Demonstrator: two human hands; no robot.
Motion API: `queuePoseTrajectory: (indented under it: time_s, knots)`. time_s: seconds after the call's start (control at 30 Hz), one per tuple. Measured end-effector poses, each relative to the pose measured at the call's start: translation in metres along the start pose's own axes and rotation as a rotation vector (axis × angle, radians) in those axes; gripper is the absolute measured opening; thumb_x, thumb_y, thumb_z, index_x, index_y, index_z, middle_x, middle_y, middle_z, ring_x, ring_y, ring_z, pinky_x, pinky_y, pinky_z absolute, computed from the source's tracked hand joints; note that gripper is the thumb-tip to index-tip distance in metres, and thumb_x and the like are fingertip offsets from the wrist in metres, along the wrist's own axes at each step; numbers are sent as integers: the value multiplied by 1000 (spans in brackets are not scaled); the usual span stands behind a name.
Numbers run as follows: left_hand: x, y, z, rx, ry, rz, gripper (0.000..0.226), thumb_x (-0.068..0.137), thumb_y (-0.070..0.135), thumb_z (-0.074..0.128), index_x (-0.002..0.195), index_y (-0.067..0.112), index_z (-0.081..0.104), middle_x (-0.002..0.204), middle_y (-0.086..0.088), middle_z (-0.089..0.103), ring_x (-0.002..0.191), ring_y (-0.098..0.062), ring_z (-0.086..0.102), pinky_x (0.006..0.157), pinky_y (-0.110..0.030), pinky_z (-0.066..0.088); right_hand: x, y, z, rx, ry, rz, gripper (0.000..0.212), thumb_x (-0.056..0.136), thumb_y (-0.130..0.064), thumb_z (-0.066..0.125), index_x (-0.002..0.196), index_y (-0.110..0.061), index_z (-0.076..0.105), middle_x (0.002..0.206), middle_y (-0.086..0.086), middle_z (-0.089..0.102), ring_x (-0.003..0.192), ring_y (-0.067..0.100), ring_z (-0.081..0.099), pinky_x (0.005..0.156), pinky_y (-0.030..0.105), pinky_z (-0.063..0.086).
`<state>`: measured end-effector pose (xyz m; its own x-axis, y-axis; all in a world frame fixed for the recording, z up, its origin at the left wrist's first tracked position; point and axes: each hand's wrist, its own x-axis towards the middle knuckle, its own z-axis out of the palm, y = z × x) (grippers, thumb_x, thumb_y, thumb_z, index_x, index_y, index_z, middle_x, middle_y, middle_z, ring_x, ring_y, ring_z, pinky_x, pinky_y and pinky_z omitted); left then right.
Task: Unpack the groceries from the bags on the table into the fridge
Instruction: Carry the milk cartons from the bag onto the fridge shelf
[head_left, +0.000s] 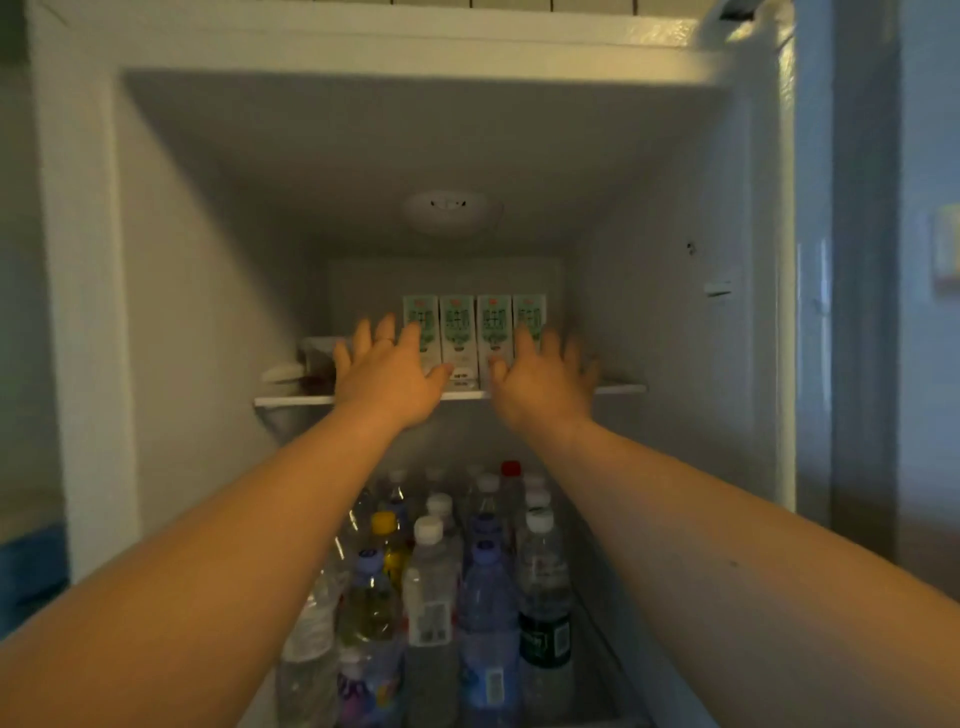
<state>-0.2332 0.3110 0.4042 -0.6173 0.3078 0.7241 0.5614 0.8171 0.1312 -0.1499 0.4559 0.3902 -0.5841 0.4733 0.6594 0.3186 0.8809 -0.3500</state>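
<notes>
Head view, the only one you have. You're at the open fridge (88, 260) with both arms reaching in to the upper shelf (621, 388).

Progress: four milk cartons (470, 332) stand upright in a tight row at the back of that shelf, side by side and touching. I'd count that batch as placed; at most it needs squaring up. The bags and the desk are out of frame, so you can't tell from here how much is left to unpack.

Hands:
- left hand (387, 374): fingers spread and straight, lying across the front of the leftmost carton, gripping nothing
- right hand (543, 379): the same, splayed wide over the rightmost carton, gripping nothing
- the thumbs point inward toward the bottoms of the middle cartons. It looks like you're bracketing the row, but I can't tell if you're actually touching it

Containers:
- upper shelf: the cartons, plus some pale items (306, 358) at the left end, too dim to identify
- lower level: packed with upright bottles (457, 597), mostly clear with white caps, plus a yellow cap, a red cap and a few bluish ones. There's little free room there

The upper shelf has room in front of the cartons and to their right, so I'd put the next load there.
</notes>
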Motion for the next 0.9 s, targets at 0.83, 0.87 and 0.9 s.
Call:
queuePoseTrajectory:
  time_s: [0.83, 0.87, 0.9]
  knots:
    - [-426, -37, -130, -68, -280, 9, 71, 96, 67, 25, 158, 36, 11, 168, 5, 3, 155, -20, -3, 122, -54, 3, -401, 25, -97, 71, -212, -221, 58, 99, -51, 43, 152, -33, 29, 154, -9, 39, 143, 19, 30, 118, 59, 9]
    - [-444, -35, -133, -80, -301, 3, 71, 96, 68, 23, 158, 36, 11, 168, 6, 3, 155, -19, -3, 123, -54, 3, -419, 29, -103, 71, -216, -232, 57, 98, -50, 45, 151, -32, 31, 152, -9, 41, 142, 19, 32, 118, 59, 10]
    - [-462, -33, -135, -88, -321, -3, 72, 94, 69, 21, 158, 37, 11, 168, 6, 3, 155, -19, -3, 123, -54, 3, -436, 33, -108, 69, -224, -241, 57, 98, -49, 46, 151, -31, 33, 151, -9, 42, 142, 19, 32, 118, 58, 11]
